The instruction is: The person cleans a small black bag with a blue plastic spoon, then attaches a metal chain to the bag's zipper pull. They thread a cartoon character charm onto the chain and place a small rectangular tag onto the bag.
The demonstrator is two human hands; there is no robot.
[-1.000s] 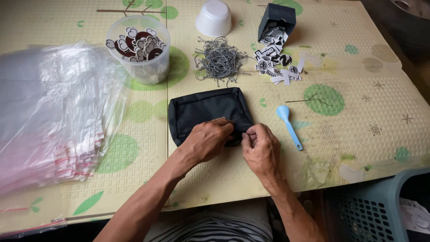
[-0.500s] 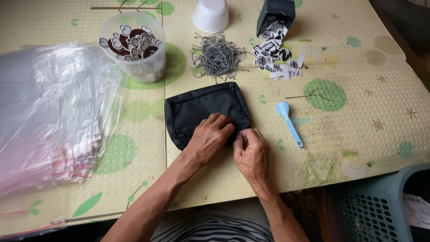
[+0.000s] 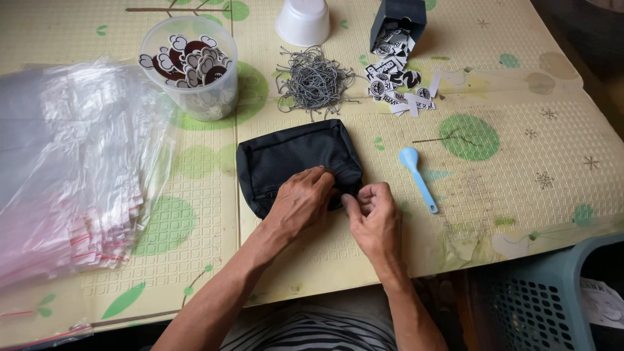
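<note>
A black mesh pouch [image 3: 290,156] lies flat on the yellow patterned mat [image 3: 494,182] in front of me. My left hand [image 3: 300,203] presses down on the pouch's near right corner, fingers curled over its edge. My right hand [image 3: 372,218] sits just to the right of it, thumb and fingers pinched together at the pouch's corner; what they pinch is hidden. The two hands almost touch.
A clear tub of cut-out shapes [image 3: 192,66] stands at the back left, a pile of thin grey ball chains [image 3: 313,82] behind the pouch. Printed tags [image 3: 398,84] spill from a dark box [image 3: 398,18]. White cup [image 3: 303,21], blue spoon [image 3: 417,175], stacked clear bags [image 3: 65,169], teal basket [image 3: 552,305].
Both hands stay at the pouch's near right corner. My right hand has drawn slightly closer to the left hand and its fingers have pinched tighter. The pouch has not moved.
</note>
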